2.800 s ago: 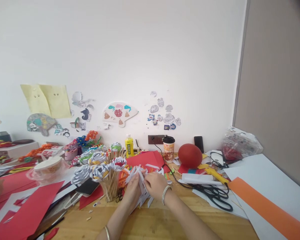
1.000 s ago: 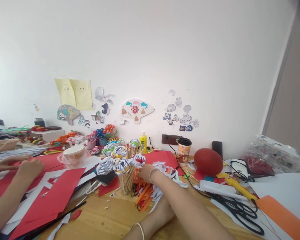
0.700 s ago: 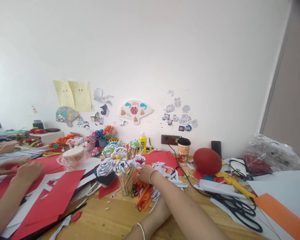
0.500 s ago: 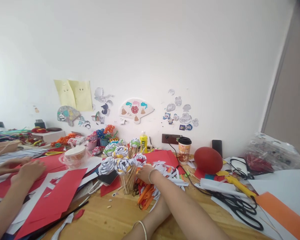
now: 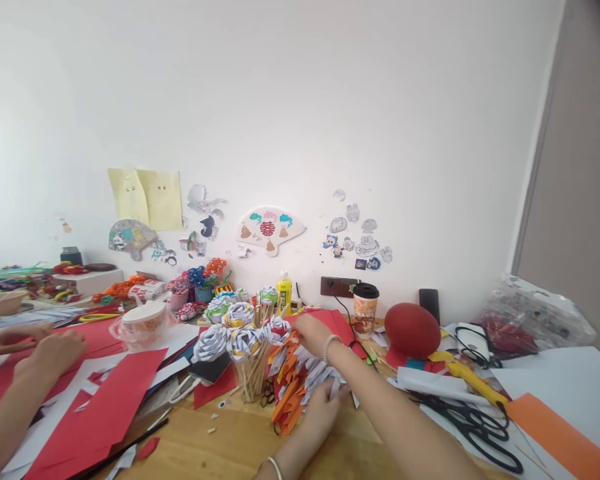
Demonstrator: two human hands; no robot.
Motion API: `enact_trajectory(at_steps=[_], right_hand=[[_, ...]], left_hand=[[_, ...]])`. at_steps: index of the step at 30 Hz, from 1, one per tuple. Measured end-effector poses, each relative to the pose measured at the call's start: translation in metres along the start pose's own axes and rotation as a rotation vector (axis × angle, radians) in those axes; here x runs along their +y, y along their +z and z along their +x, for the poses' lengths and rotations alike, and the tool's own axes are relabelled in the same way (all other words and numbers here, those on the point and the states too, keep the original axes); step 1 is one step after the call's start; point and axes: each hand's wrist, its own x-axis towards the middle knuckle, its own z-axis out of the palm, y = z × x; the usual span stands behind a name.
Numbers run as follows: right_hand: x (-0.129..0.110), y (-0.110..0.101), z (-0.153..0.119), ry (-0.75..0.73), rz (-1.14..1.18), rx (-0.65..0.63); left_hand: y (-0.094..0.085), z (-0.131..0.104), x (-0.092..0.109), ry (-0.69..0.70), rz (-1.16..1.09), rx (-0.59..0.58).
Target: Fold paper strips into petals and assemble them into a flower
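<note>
My left hand (image 5: 324, 408), with a bangle at its wrist, is low beside a heap of folded orange and white paper strips (image 5: 293, 393). Its fingers are closed around a white paper strip (image 5: 335, 387). Above it, my right hand (image 5: 314, 333) reaches across to the top of the heap, beside the rolled paper flowers (image 5: 247, 340). Its fingers point down and are bent; their tips and whatever they hold are hidden. Thin wooden sticks (image 5: 250, 380) stand under the flowers, just left of the heap.
At the left, another person's hands (image 5: 53, 353) rest over red paper (image 5: 100, 407). Black scissors (image 5: 473, 427), a yellow glue gun (image 5: 473, 380) and a red balloon (image 5: 413, 330) lie to the right. A lidded paper cup (image 5: 365, 310) stands behind, near a black cable.
My right hand has risen slightly and shifted right over the heap. My left hand, earlier hidden behind the right forearm, now shows with a white strip. The view has shifted slightly.
</note>
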Motion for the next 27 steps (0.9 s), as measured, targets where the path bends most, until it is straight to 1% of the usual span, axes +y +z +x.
enact_trajectory(at_steps=[3,5,6,7,9,11,13,16,22,25,27], right_hand=[[0.003,-0.022,-0.046,0.119,0.067,0.153],[-0.003,-0.029,-0.081,0.172,0.119,0.224],[-0.007,-0.029,-0.096,0.202,0.252,0.325],[-0.012,-0.028,-0.111,0.220,0.363,0.394],[-0.021,-0.022,-0.134,0.258,0.468,0.450],[-0.029,-0.014,-0.150,0.298,0.496,0.491],[-0.035,-0.005,-0.160,0.325,0.499,0.518],[-0.040,0.002,-0.166,0.349,0.515,0.544],[-0.042,0.002,-0.163,0.377,0.574,0.546],[-0.043,0.002,-0.162,0.482,0.610,0.548],[-0.043,0.004,-0.162,0.564,0.626,0.518]], left_hand=[[-0.005,0.006,0.009,0.011,-0.201,0.050],[-0.007,0.008,0.017,0.023,-0.333,0.074],[-0.008,0.007,0.021,0.028,-0.389,0.078],[-0.009,0.006,0.024,0.028,-0.435,0.077],[-0.009,0.003,0.031,0.029,-0.495,0.073],[-0.008,0.000,0.035,0.024,-0.514,0.063],[-0.007,-0.002,0.035,0.013,-0.497,0.057],[-0.006,-0.002,0.032,-0.006,-0.430,0.075],[-0.009,-0.002,0.030,-0.035,-0.238,0.115],[-0.009,-0.003,0.034,-0.038,-0.164,0.112],[-0.008,-0.003,0.034,-0.033,-0.127,0.111]])
